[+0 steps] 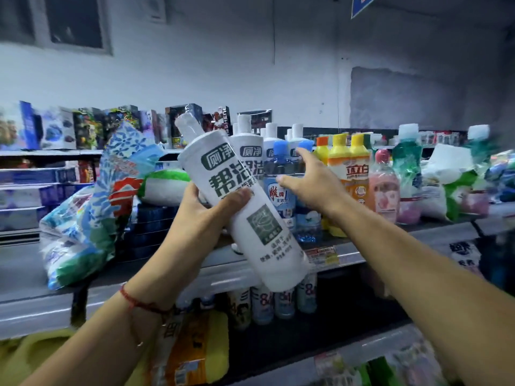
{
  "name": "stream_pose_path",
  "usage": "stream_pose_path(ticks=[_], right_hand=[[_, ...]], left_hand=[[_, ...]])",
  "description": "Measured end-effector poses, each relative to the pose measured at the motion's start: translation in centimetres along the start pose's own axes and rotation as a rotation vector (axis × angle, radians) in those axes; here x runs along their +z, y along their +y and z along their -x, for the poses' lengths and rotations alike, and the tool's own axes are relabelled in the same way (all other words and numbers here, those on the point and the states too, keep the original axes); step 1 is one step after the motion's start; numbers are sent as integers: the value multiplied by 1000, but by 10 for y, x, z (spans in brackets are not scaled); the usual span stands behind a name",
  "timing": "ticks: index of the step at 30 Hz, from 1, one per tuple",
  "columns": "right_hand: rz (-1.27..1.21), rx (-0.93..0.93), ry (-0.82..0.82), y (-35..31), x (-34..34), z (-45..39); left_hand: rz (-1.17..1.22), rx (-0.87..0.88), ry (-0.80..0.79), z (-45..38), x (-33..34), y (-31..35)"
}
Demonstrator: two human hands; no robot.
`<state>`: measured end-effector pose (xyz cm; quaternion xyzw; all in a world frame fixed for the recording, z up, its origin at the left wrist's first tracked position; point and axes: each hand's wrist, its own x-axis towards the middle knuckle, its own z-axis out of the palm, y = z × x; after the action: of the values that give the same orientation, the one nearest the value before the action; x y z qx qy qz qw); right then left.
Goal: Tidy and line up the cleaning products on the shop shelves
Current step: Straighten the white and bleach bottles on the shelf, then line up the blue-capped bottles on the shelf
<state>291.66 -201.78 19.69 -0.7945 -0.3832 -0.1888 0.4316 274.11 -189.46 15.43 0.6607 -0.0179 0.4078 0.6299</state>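
While the left hand (200,215) grips a tall white plastic bottle with dark green writing (239,201), tilted in front of the grey metal shelf (390,238), the right hand (309,179) reaches with fingers spread toward blue-capped clear bottles (281,174) standing there.

**White, blue and yellow on the shelf**

The tall white plastic bottle (239,201) at centre frame carries dark green lettering and a grey-green square. Right of it, clear blue-capped bottles (281,174) have blue labels; orange bottles with yellow caps (348,162) follow, then a pink bottle (386,188). At left, a blue-and-white floral bag (92,207) shows red and green patches. A red string bracelet (136,302) sits lower left.
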Motion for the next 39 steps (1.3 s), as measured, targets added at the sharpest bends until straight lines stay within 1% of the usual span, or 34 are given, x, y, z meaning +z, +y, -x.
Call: stream_pose_path(ticks=[2, 6, 9, 11, 14, 18, 20, 23, 26, 29, 32, 35, 39], right_hand=[[74, -22, -15, 5, 3, -23], [124, -62, -86, 17, 13, -46], [219, -135, -30, 24, 19, -47], [219, -152, -3, 26, 14, -47], [131, -170, -24, 32, -4, -44], [-122, -199, -110, 49, -36, -26], [-193, -268, -83, 58, -53, -13], [-305, -325, 30, 67, -84, 5], [-499, -285, 32, 76, -118, 16], [-650, -225, -53, 83, -142, 31], [-657, -208, -116, 90, -154, 46], [-669, -245, -182, 92, -161, 61], [-716, -273, -265, 95, -160, 74]], left_hand=[[-20, 34, 37, 0, 7, 1], [-92, 85, 100, 3, 15, 3], [-102, 130, 153, 6, 20, 5], [-106, 142, 180, 9, 24, 8], [-138, 163, 210, 10, 27, 14], [-236, 191, 213, 5, 35, 23], [-269, 206, 193, 0, 42, 27], [-307, 230, 158, -12, 54, 27], [-435, 262, 117, -29, 66, 20], [-539, 251, 74, -47, 82, 6], [-578, 242, 55, -64, 97, -13], [-688, 276, 114, -75, 109, -33], [-987, 381, 281, -82, 118, -52]])
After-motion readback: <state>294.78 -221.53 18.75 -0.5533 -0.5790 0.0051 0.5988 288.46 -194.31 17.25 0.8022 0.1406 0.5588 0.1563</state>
